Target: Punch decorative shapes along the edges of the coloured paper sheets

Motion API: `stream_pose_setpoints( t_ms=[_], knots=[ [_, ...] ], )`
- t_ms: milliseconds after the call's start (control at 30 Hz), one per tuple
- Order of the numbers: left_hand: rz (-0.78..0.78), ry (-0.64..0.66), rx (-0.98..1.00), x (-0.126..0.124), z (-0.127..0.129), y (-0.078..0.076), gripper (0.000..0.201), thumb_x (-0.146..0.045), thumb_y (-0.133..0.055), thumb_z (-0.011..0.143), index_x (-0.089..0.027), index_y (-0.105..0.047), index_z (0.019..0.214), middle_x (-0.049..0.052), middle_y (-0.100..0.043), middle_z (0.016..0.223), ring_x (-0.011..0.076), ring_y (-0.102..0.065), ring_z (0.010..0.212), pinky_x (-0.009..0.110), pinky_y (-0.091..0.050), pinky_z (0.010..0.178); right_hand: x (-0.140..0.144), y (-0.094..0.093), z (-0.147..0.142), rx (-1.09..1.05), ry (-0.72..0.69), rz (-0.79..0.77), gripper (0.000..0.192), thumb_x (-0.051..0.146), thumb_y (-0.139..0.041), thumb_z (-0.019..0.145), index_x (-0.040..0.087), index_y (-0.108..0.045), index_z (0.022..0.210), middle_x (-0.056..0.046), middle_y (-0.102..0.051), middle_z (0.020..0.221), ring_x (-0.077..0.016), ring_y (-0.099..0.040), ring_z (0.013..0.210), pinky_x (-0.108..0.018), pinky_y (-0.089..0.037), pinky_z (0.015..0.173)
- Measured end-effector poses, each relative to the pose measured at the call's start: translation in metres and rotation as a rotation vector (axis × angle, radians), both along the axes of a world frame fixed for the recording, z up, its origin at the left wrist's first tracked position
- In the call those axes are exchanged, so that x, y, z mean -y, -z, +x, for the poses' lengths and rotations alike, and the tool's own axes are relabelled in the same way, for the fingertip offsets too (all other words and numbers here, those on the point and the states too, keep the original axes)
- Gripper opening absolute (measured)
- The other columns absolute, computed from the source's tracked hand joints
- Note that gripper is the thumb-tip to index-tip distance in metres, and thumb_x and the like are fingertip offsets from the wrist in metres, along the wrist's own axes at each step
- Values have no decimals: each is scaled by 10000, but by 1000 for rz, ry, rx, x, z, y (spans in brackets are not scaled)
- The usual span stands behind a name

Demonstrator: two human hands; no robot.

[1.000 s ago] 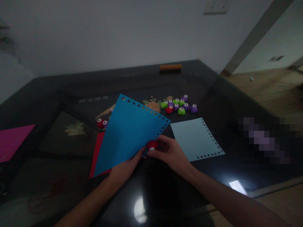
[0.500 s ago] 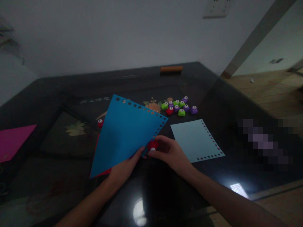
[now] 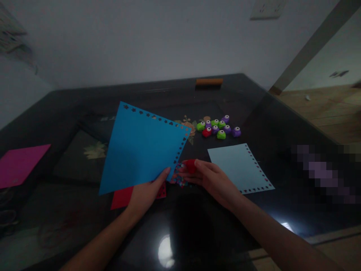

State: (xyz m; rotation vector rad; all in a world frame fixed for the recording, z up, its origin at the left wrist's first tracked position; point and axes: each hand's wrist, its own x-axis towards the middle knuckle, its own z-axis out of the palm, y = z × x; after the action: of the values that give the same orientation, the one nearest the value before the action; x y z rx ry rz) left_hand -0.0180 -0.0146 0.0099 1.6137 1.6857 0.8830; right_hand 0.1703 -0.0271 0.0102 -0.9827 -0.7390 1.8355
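Pinching the near right corner of a blue paper sheet [image 3: 141,148], the left hand [image 3: 146,192] is keeping it lifted and tilted above the desk [image 3: 70,210]; its grip is clamped on the paper's lower edge, thumb on top. The sheet is showing rows of small punched holes along its far edge and its right edge. Just beside that corner, the right hand [image 3: 214,180] is closing its grip around a small red paper punch [image 3: 190,166], fingers wrapped over it, with the punch sitting at the blue sheet's corner. Small coloured paper bits [image 3: 179,180] are lying on the dark desk under the two hands.

A red sheet [image 3: 124,196] is lying flat under the blue one, partly covered by the left hand. To the right, near the right hand, a pale blue sheet [image 3: 237,167] is lying flat, with punched holes along its right and near edges. Farther back, a cluster of green, purple and red punches [image 3: 218,128] is sitting together on the desk. A magenta sheet [image 3: 19,163] is lying well apart at the left edge. An orange bar [image 3: 209,81] is resting at the desk's far edge by the wall.
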Motion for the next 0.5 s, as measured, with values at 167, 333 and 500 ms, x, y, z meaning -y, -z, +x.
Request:
stream_pose_setpoints(
  t_ms=[167,333,500],
  knots=[
    [-30,4,30,1,1,0,293,-471,-574,709,-222,-683,817,74,-726,906,278,-598,1065,455,-362,1036,-1,0,1,-43,-6,-18,441,513,-478,869,120,-654,960,-137,-704,970,-209,-673,906,-396,-483,900],
    [-24,-15,40,1,1,-1,287,-465,-569,697,-216,-678,790,81,-725,922,281,-614,1030,457,-385,1015,-4,6,3,-90,-56,-50,471,525,-386,906,134,-641,967,-137,-699,995,-205,-665,942,-404,-459,938],
    [-60,-14,15,1,-1,-1,293,-494,-569,696,-228,-674,764,79,-729,908,277,-641,957,464,-367,1024,-8,8,4,-135,-75,-140,489,512,-340,921,126,-641,941,-144,-704,972,-202,-670,929,-389,-457,941]
  ],
)
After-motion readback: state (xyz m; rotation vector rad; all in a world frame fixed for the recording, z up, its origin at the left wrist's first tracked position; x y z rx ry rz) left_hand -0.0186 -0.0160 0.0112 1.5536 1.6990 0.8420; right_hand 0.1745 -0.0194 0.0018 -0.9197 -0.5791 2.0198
